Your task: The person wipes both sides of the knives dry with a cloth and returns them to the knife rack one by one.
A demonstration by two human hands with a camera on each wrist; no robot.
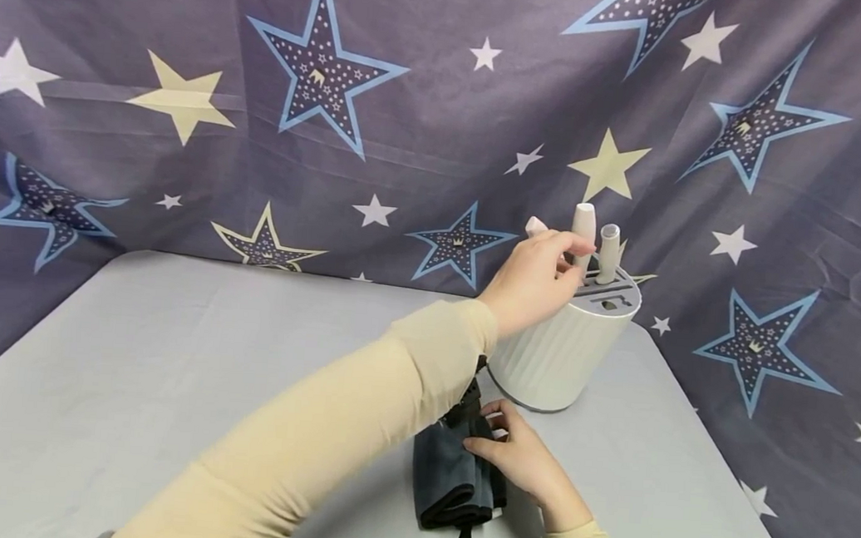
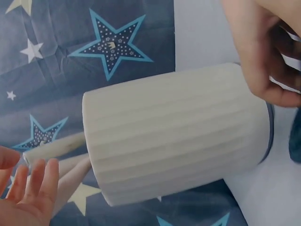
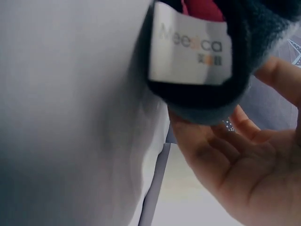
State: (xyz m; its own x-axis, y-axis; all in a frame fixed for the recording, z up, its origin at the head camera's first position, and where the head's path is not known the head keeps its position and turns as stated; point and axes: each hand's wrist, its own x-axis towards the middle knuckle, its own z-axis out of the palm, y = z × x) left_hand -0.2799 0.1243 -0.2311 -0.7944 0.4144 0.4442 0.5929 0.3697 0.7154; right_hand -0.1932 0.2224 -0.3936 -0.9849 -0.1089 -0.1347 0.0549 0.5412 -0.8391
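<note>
A white ribbed knife block [image 1: 548,356] stands at the right back of the table, with several pale handles rising from its slotted top. My left hand [image 1: 538,276] reaches over that top, fingertips right at the tall middle handle [image 1: 585,219]. In the left wrist view the fingers [image 2: 49,181] look loosely extended beside the handles, not wrapped round them. In front of the block lies a folded dark grey cloth [image 1: 442,470] with black edging and a hanging loop. My right hand [image 1: 526,455] holds its right side between thumb and fingers. A white label [image 3: 190,49] shows on the cloth.
The light grey table [image 1: 130,381] ends at a dark curtain [image 1: 424,152] with stars, behind and at the right. A second pale handle [image 1: 608,252] stands right of the tall one. The left forearm [image 1: 330,420] crosses over the table and partly covers the cloth.
</note>
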